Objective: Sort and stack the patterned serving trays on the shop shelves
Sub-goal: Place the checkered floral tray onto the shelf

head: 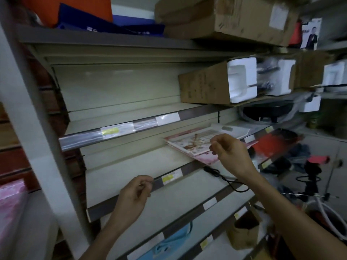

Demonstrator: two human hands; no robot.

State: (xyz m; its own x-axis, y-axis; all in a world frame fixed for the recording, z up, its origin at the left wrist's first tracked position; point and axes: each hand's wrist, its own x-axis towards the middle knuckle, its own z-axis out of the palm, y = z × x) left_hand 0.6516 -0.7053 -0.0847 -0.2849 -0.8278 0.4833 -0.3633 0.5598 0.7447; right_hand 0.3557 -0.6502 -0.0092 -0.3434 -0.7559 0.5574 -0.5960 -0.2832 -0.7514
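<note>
Pretty dim and blurry shot, so a lot here is hard to read. The price labels (170,177) on the shelf edges are just yellow and white smears, no text legible. The right side of the frame is a jumble: a red and black thing (272,145), some dark cables and white hoses lower down, can't really tell what any of it is. At the far left edge a pink patterned item (10,201) is cut off by the frame.

The patterned trays (195,145) sit in a small stack on the middle shelf (131,166), toward its right end, with the stack's near corner poking out past the shelf's front edge. The top one has a pinkish checked or floral print, and a pinker one shows underneath. The right part of the stack is hidden behind the right hand (231,154), so how many trays there are I can't say.

That right hand is held up in front of the stack's near edge, fingers (216,143) curled loosely. Whether they actually touch a tray I can't tell. The left hand (134,196) is lower and well left of the trays, at the front edge of the middle shelf, fingers curled in with the tips close together, nothing visibly held.

A black cable (225,180) lies on the shelf below the trays.
</note>
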